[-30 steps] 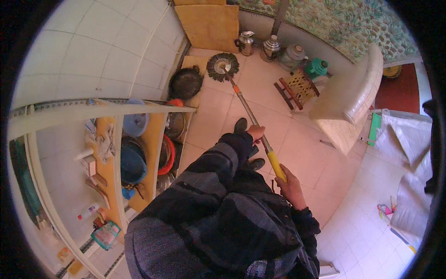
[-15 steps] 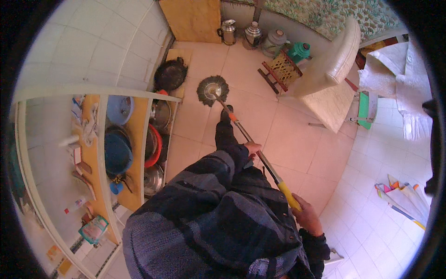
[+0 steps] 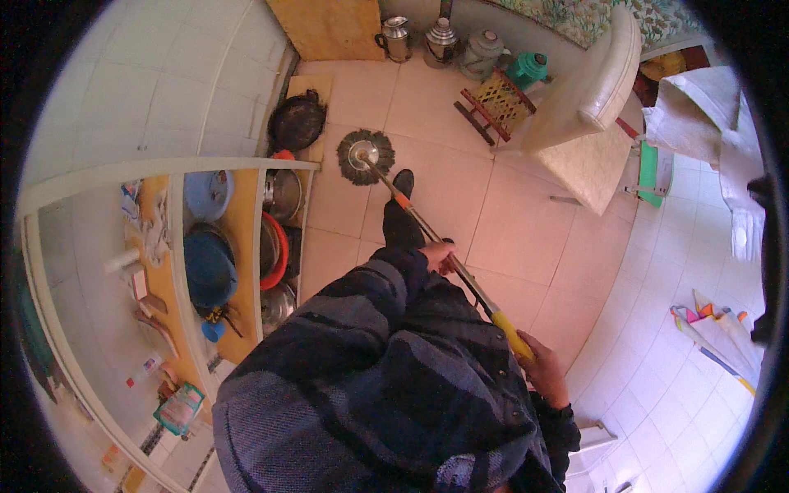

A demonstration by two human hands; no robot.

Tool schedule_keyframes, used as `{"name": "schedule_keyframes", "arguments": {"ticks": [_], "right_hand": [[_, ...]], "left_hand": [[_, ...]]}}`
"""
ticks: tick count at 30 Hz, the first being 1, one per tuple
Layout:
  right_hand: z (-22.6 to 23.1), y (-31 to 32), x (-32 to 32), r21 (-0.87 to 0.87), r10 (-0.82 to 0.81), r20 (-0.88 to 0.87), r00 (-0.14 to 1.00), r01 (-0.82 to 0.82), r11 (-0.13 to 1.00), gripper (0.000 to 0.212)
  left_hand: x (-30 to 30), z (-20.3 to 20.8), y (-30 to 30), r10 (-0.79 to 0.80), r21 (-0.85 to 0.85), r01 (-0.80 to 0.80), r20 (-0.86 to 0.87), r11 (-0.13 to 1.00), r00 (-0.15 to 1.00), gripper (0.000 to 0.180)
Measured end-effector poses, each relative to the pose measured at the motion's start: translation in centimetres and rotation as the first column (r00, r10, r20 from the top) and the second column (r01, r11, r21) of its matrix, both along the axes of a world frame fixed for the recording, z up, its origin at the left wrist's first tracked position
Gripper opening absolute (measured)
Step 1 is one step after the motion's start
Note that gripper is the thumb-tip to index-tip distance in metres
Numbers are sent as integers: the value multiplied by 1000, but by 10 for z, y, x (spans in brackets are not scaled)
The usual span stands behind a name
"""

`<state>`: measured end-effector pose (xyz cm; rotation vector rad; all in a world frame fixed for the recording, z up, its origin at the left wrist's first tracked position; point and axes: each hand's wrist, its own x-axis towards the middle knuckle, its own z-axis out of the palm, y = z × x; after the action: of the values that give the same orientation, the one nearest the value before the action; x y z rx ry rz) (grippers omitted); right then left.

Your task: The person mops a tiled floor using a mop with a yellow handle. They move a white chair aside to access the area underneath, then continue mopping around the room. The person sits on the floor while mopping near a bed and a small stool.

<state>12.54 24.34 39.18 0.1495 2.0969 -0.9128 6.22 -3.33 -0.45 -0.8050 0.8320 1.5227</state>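
A round mop (image 3: 411, 215) slants across the picture, its metal pole ending in a yellow grip near me. Around the middle of the pole my left hand (image 3: 437, 256) is closed. My right hand (image 3: 543, 367) grips the yellow end at the lower right. The grey-brown mop head (image 3: 356, 167), with a shiny metal disc at its centre, lies spread on the pink tiled floor (image 3: 526, 234). It rests just ahead of my dark shoe (image 3: 403, 181), close to the shelf's far corner.
A pale-framed shelf (image 3: 175, 271) with blue basins and pots runs along the left. A black pan (image 3: 297, 122) stands past its end. Several metal flasks (image 3: 441, 41) line the far wall. A small folding stool (image 3: 499, 107) and a cream chair (image 3: 579, 123) stand right of them.
The mop head has slid slightly left on the floor, and both hands have shifted with the pole. My shoe shows more fully beside it. The whole view has tilted a little.
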Motion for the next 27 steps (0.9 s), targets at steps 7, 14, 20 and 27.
{"name": "schedule_keyframes", "arguments": {"ticks": [7, 14, 20, 27], "right_hand": [[-31, -40, -39, -32, 80, -100, 992, -84, 996, 46], [-52, -71, -79, -115, 68, -72, 995, -76, 990, 45], [-54, -53, -69, -125, 86, -25, 996, -88, 988, 47], [-25, 10, -29, -57, 0, 48, 999, 3, 998, 50]], "left_hand": [[-37, -40, -47, 355, -186, -330, 121, 926, 927, 27], [-90, -19, -96, 43, -337, -59, -54, 940, 998, 38], [-73, -5, -85, -43, -226, 6, -160, 974, 986, 45], [-36, -16, -15, -102, -41, 101, -27, 994, 994, 43]]}}
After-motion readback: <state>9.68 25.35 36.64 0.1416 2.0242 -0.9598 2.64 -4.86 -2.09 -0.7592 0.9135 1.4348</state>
